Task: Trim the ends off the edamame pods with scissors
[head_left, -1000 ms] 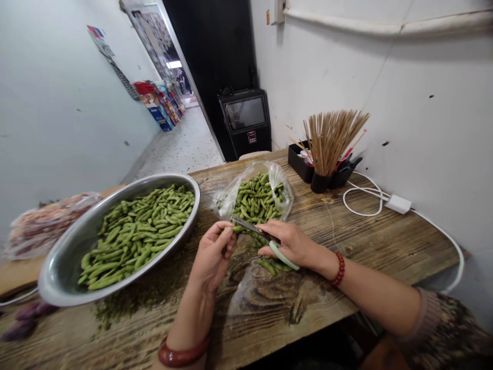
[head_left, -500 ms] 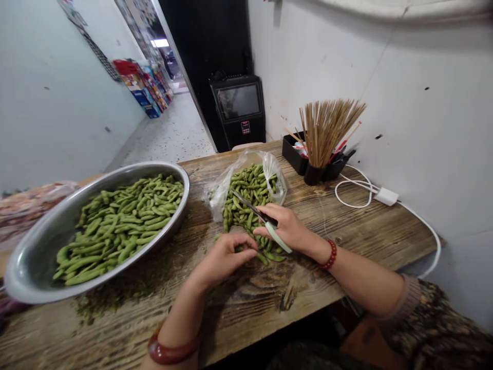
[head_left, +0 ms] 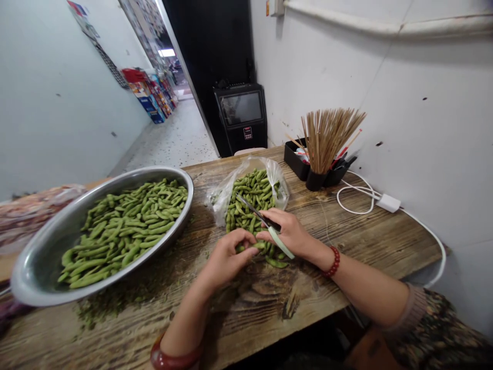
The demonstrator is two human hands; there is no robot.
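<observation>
My right hand [head_left: 288,232] is closed on a pair of scissors [head_left: 274,234] with dark blades and a pale green handle, the blades pointing away to the upper left over the pods. My left hand [head_left: 233,255] is curled just left of it, thumb and fingers pinching a green edamame pod [head_left: 241,248] that is mostly hidden. Beyond both hands lies an open clear plastic bag [head_left: 220,205] with edamame pods [head_left: 252,187] spilling from its mouth. A large metal basin [head_left: 33,275] on the left holds many more pods [head_left: 127,221].
Green trimmings [head_left: 111,306] are scattered on the wooden table [head_left: 246,334] below the basin. Thin wooden sticks [head_left: 331,136] stand in a black holder [head_left: 316,181] at the back right. A white cable [head_left: 356,210] with an adapter [head_left: 389,202] lies by the wall.
The whole view has shifted slightly, so things appear a little lower and further right. My left hand's fingertips have come closer to the right hand, which still holds the scissors.
</observation>
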